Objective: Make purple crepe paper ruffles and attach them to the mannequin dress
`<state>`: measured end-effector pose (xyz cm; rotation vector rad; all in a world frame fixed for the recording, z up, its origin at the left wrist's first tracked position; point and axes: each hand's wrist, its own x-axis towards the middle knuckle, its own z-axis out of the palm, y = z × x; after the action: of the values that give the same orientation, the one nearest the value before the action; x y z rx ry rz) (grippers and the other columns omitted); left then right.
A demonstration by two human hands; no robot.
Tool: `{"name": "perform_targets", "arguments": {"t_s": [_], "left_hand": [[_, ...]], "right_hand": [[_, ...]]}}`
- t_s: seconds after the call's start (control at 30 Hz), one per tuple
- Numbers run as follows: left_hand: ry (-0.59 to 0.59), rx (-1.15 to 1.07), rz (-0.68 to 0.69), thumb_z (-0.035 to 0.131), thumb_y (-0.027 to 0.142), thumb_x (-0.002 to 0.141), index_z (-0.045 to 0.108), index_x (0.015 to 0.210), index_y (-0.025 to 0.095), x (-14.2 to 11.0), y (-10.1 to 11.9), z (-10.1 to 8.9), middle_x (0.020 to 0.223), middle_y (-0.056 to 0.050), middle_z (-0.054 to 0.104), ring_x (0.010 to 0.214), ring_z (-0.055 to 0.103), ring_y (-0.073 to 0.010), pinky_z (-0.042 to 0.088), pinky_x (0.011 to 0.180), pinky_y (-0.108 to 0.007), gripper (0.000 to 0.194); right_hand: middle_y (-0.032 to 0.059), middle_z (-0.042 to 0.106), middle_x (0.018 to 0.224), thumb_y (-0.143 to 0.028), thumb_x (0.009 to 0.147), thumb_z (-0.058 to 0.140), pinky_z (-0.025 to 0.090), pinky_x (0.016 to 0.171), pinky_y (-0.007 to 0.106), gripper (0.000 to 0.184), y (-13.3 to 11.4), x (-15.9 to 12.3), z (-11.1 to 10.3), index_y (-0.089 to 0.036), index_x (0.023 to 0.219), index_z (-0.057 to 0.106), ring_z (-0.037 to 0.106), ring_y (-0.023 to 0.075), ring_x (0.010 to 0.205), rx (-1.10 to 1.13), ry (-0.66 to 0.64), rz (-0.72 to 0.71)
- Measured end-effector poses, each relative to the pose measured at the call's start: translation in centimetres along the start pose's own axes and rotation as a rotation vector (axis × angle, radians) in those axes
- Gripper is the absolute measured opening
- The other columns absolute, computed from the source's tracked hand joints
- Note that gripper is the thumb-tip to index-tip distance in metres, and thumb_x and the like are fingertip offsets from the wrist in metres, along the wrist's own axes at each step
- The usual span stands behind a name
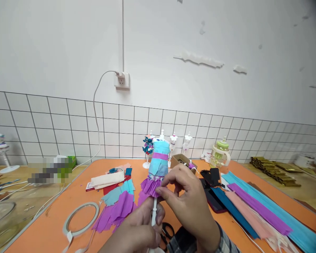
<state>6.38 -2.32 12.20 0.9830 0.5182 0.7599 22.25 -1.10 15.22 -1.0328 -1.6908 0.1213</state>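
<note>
A small white dress form wears a blue crepe paper bodice (158, 168) with a purple band and a ruffled purple skirt (149, 187). My left hand (143, 225) is wrapped round the thin white stand (154, 211) below the skirt. With thumb and index finger, my right hand (188, 200) pinches the right edge of the purple ruffle. Black-handled scissors (168, 230) lie under my hands, partly hidden. Left of them are purple crepe paper pieces (118, 211) and light blue pieces (118, 191).
A tape roll (81, 218) lies on the orange mat (52, 218). Several small dress forms (187, 141) stand behind, near a cardboard box (177, 160). A green-lidded jug (221, 154) is at the back right. Coloured paper strips (258, 207) and a dark phone (217, 207) lie at right.
</note>
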Motion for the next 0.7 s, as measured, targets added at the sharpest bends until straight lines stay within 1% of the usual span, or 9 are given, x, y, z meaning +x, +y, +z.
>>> {"name": "perform_targets", "arguments": {"t_s": [0.1, 0.17, 0.23, 0.3, 0.37, 0.43, 0.53, 0.63, 0.7], "left_hand": [[0.017, -0.009, 0.008, 0.06, 0.013, 0.062, 0.049, 0.084, 0.021, 0.0, 0.3, 0.0, 0.075, 0.003, 0.04, 0.063, 0.029, -0.011, 0.025, 0.058, -0.025, 0.027], [0.032, -0.017, 0.042, 0.061, 0.013, 0.061, 0.051, 0.084, 0.021, 0.0, 0.5, 0.1, 0.078, 0.002, 0.042, 0.064, 0.031, -0.0111, 0.027, 0.059, -0.025, 0.027], [0.044, -0.012, 0.071, 0.062, 0.011, 0.061, 0.055, 0.087, 0.021, -0.1, 0.7, 0.1, 0.081, 0.002, 0.043, 0.065, 0.032, -0.011, 0.03, 0.06, -0.025, 0.028], [0.053, -0.005, 0.073, 0.063, 0.012, 0.064, 0.057, 0.088, 0.02, 0.0, 1.0, -0.1, 0.08, 0.002, 0.043, 0.064, 0.032, -0.0109, 0.03, 0.061, -0.025, 0.026], [0.078, -0.009, 0.073, 0.063, 0.014, 0.067, 0.059, 0.087, 0.019, 0.0, 1.2, -0.5, 0.079, 0.002, 0.043, 0.065, 0.032, -0.0114, 0.031, 0.061, -0.025, 0.022], [0.099, -0.01, 0.095, 0.064, 0.016, 0.068, 0.06, 0.089, 0.019, 0.1, 1.3, -0.9, 0.081, 0.001, 0.044, 0.066, 0.033, -0.0117, 0.032, 0.06, -0.025, 0.022], [0.101, 0.007, 0.113, 0.066, 0.017, 0.069, 0.062, 0.092, 0.02, 0.1, 1.5, -1.1, 0.083, 0.001, 0.045, 0.065, 0.033, -0.0116, 0.033, 0.06, -0.025, 0.024], [0.096, 0.0, 0.091, 0.069, 0.019, 0.069, 0.061, 0.088, 0.019, -0.1, 1.5, -1.0, 0.08, 0.002, 0.044, 0.065, 0.034, -0.011, 0.034, 0.06, -0.024, 0.021], [0.108, -0.026, 0.071, 0.073, 0.026, 0.073, 0.061, 0.09, 0.019, 0.1, 1.4, -1.1, 0.077, 0.003, 0.042, 0.062, 0.032, -0.0093, 0.032, 0.056, -0.021, 0.022]], "right_hand": [[0.0009, 0.059, 0.081, -0.02, 0.082, 0.07, 0.041, 0.063, 0.028, 0.006, 0.1, -0.3, -0.1, -0.026, 0.085, 0.071, 0.053, 0.0152, 0.071, -0.006, 0.009, -0.096], [0.0019, 0.056, 0.082, -0.022, 0.084, 0.068, 0.041, 0.062, 0.029, 0.01, 0.2, -0.3, 0.0, -0.029, 0.089, 0.074, 0.053, 0.0155, 0.072, -0.056, -0.029, -0.156], [0.0025, 0.054, 0.083, -0.023, 0.084, 0.068, 0.04, 0.061, 0.029, 0.01, 0.4, -0.3, 0.0, -0.03, 0.088, 0.076, 0.052, 0.0155, 0.072, -0.12, -0.075, -0.19], [0.0026, 0.053, 0.084, -0.025, 0.082, 0.07, 0.039, 0.061, 0.029, 0.008, 0.4, -0.2, 0.0, -0.029, 0.084, 0.076, 0.051, 0.0154, 0.071, -0.159, -0.12, -0.185], [0.002, 0.054, 0.083, -0.025, 0.081, 0.07, 0.039, 0.062, 0.03, 0.006, 0.5, -0.1, -0.2, -0.029, 0.082, 0.075, 0.051, 0.0156, 0.071, -0.147, -0.147, -0.166], [0.0015, 0.055, 0.081, -0.026, 0.081, 0.07, 0.041, 0.066, 0.031, 0.006, 0.4, -0.1, -0.3, -0.028, 0.084, 0.074, 0.053, 0.0161, 0.071, -0.105, -0.15, -0.14], [0.001, 0.057, 0.08, -0.025, 0.082, 0.068, 0.041, 0.067, 0.031, 0.011, 0.4, -0.1, -0.3, -0.028, 0.091, 0.074, 0.055, 0.0158, 0.072, -0.052, -0.157, -0.13], [0.0011, 0.056, 0.081, -0.025, 0.085, 0.064, 0.039, 0.063, 0.029, 0.015, 0.5, 0.0, -0.1, -0.03, 0.094, 0.075, 0.053, 0.0144, 0.069, -0.126, -0.159, -0.16], [0.0013, 0.056, 0.08, -0.026, 0.086, 0.063, 0.038, 0.064, 0.029, 0.014, 0.7, 0.2, 0.0, -0.029, 0.091, 0.075, 0.053, 0.0144, 0.069, -0.183, -0.158, -0.156]]}}
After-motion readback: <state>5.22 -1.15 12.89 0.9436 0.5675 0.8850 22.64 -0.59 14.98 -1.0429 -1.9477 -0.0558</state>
